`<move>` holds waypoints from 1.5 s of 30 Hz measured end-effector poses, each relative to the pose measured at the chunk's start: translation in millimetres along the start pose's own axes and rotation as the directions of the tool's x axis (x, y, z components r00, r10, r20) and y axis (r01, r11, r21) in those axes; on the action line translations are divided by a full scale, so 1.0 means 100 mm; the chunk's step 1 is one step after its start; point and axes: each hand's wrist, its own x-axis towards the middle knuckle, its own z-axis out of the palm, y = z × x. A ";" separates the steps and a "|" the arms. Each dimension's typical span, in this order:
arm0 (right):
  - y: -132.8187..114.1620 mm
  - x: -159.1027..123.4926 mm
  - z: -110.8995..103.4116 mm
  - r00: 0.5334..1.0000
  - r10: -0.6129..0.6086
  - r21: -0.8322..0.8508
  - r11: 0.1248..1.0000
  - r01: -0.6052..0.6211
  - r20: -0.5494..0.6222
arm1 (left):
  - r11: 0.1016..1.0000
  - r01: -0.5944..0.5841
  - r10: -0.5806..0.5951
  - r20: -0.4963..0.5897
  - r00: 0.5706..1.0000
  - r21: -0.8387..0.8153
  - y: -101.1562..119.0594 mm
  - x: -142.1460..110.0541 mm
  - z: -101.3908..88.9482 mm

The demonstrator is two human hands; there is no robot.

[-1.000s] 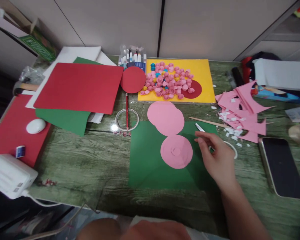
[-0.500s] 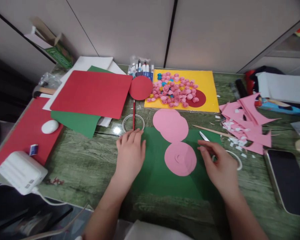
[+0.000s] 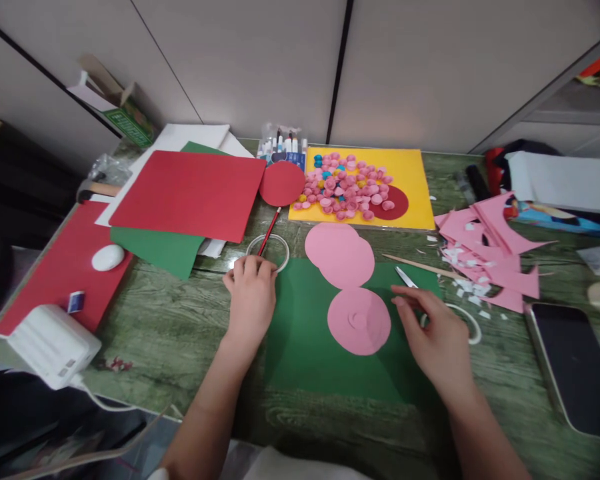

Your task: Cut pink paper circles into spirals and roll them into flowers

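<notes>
While left hand [image 3: 253,293] holds pencil [image 3: 270,231]; right hand [image 3: 437,340] over scissors [image 3: 405,277]; box [image 3: 129,127] label illegible

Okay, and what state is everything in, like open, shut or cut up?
Green carton: open.
Phone: screen dark.
White block: cable attached.
Pink scraps: cut, piled up.
Overlapping pink circles: lying flat.
Scissors: partly hidden, can't tell if open.
Red pencil: slanting, lower end hidden by left hand.

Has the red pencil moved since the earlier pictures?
Yes. The red pencil has tilted: against the red paper circle, its far end has swung right, now below the circle's middle.
</notes>
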 end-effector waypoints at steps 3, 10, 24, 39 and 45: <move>0.00 0.00 -0.01 1.000 -0.004 0.009 1.000 0.004 0.009 | 0.960 0.022 -0.038 -0.052 0.998 -0.278 -0.06 0.03 -0.08; -0.05 -0.02 -0.02 1.000 -0.018 0.034 0.999 0.018 -0.005 | 0.331 0.172 -0.069 0.158 0.985 -0.928 0.23 -0.02 -0.17; -0.22 -0.15 -0.01 0.982 -0.126 0.332 0.940 0.074 0.138 | 0.657 -0.142 0.286 0.070 0.956 -0.741 0.77 -0.43 0.03; -0.20 -0.07 -0.03 0.928 0.064 0.674 0.669 -0.314 0.368 | 0.707 -0.252 0.363 0.034 0.931 -0.660 0.74 -0.42 0.04; -0.28 -0.09 -0.03 0.950 0.085 0.643 0.717 -0.269 0.302 | 0.717 -0.259 0.341 0.003 0.940 -0.647 0.72 -0.41 0.07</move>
